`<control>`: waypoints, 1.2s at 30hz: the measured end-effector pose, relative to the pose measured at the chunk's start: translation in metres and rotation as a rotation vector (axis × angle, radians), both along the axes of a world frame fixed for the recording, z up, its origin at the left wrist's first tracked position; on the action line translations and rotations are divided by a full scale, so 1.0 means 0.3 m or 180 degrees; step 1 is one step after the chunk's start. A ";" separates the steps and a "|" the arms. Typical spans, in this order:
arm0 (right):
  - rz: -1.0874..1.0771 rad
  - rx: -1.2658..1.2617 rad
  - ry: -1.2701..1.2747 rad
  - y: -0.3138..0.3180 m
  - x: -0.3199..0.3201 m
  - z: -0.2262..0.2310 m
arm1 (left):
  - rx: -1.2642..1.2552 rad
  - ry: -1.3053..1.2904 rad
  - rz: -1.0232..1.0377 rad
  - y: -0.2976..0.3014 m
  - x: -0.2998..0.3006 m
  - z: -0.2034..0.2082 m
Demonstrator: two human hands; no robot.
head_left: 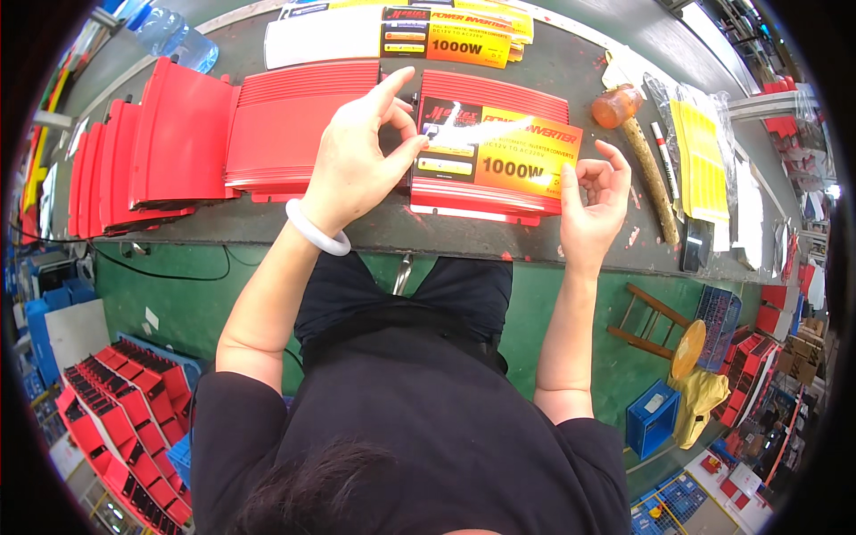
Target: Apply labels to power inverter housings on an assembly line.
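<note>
A glossy yellow, red and black label (513, 147) lies over a red ribbed inverter case (495, 89) in front of me, slightly askew to it. My left hand (357, 156) pinches the label's left edge between thumb and index finger, its other fingers raised. At the right edge, my right hand (593, 203) grips the label between thumb and bent fingers. Light glares off the label's upper part. Whether its underside touches the case cannot be made out. Another red case (299, 125) sits just left, partly behind my left hand.
Several red cases (183, 134) stand at the bench's left. Behind are a label stack (455, 40) and a water bottle (174, 37). On the right lie a mallet (646, 156), a marker (664, 159) and yellow sheets (698, 160). A wooden stool (687, 349) stands below right.
</note>
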State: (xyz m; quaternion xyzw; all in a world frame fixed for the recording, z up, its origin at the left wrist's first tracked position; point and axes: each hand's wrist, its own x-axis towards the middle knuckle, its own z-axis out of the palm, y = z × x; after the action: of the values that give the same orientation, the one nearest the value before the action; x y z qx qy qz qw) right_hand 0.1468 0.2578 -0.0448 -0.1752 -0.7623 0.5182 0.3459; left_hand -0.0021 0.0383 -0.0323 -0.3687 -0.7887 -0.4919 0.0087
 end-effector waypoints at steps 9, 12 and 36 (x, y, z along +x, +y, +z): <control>-0.0054 0.0156 -0.0023 -0.001 -0.001 0.000 | 0.0063 -0.0070 -0.0026 0.001 0.000 0.003; -0.0057 0.0172 -0.0031 -0.002 -0.001 0.003 | 0.0038 -0.0065 -0.0012 0.000 0.001 0.006; -0.0062 0.0247 -0.0026 0.001 -0.003 0.002 | 0.0020 -0.0045 -0.0016 -0.008 -0.009 -0.019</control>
State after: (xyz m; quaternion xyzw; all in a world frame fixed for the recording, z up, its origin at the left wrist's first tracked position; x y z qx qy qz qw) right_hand 0.1460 0.2579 -0.0443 -0.1713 -0.7815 0.4841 0.3543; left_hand -0.0049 0.0359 -0.0381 -0.3671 -0.7863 -0.4970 0.0031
